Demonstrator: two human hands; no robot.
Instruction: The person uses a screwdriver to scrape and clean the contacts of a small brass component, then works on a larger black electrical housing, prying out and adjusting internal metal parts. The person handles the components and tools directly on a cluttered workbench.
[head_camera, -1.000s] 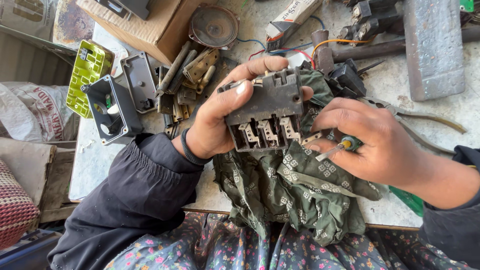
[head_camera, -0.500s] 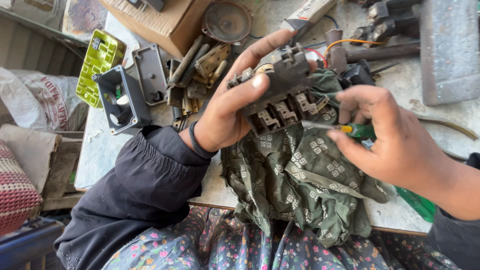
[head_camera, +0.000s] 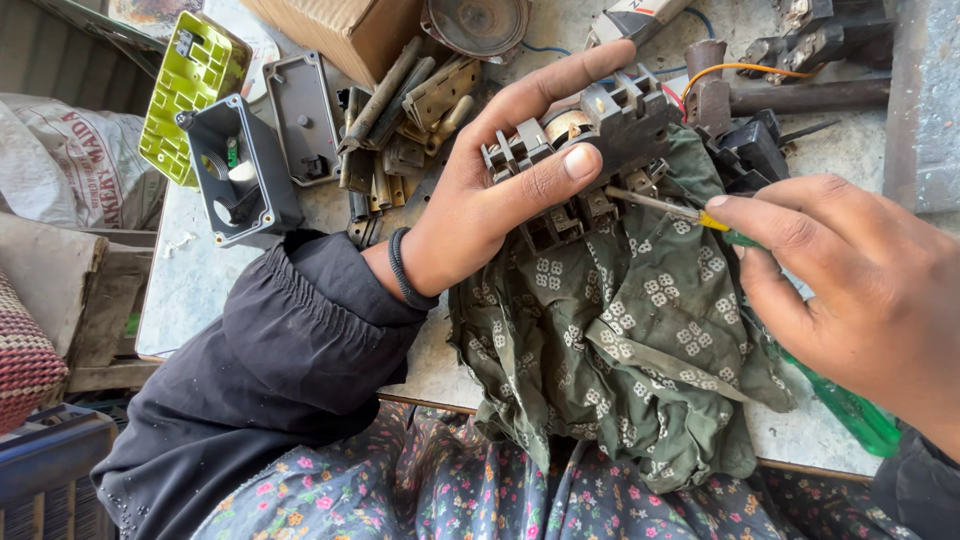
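My left hand grips a dark grey switch block with metal terminals, thumb across its front and fingers over its back. It is held just above a green patterned cloth that lies on the worktable. My right hand holds a green-handled screwdriver. The thin metal shaft points left and its tip touches the lower side of the block. The handle's lower end sticks out below my right hand near the table's front edge.
At the back left lie a lime-green plastic cover, an open grey housing, a grey lid and several brass strips. A cardboard box, a round metal part and dark blocks crowd the back.
My left hand has tilted the switch block and lifted it up and to the right. My right hand has drawn back to the right, with the screwdriver's shaft now bared and its tip at the block.
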